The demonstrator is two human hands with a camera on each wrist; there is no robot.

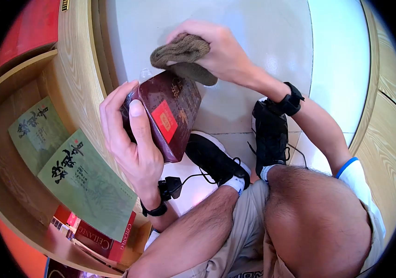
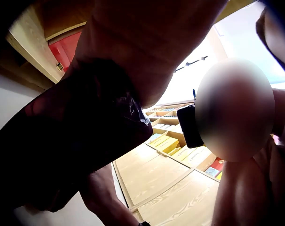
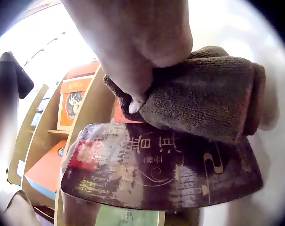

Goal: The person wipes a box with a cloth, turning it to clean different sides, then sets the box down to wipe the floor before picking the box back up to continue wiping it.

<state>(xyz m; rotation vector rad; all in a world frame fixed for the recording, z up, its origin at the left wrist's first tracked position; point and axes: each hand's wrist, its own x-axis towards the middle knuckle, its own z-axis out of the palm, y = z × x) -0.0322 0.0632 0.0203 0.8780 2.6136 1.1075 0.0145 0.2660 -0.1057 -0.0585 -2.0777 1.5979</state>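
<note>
A dark maroon box [image 1: 186, 109] with gold characters and a red label is held up off the floor, tilted. My left hand [image 1: 135, 134] grips its near left end, thumb over the top face and fingers along the side. In my right hand [image 1: 225, 53] is a folded brown cloth [image 1: 184, 51], bunched between thumb and fingers. The cloth overlaps the box's far edge; in the right wrist view the folded cloth [image 3: 203, 94] lies along the upper edge of the maroon box [image 3: 161, 174]. A clear piece of plastic wrap [image 1: 146, 74] sticks out at the box's far corner.
On the left, a wooden shelf [image 1: 82, 55] holds two green booklets [image 1: 91, 185] and dark red packages [image 1: 93, 236]. Below are pale floor tiles [image 1: 272, 41] and my black shoes [image 1: 216, 160]. A wooden cabinet [image 1: 388, 134] stands on the right. Orange boxes [image 3: 48, 169] show on shelves.
</note>
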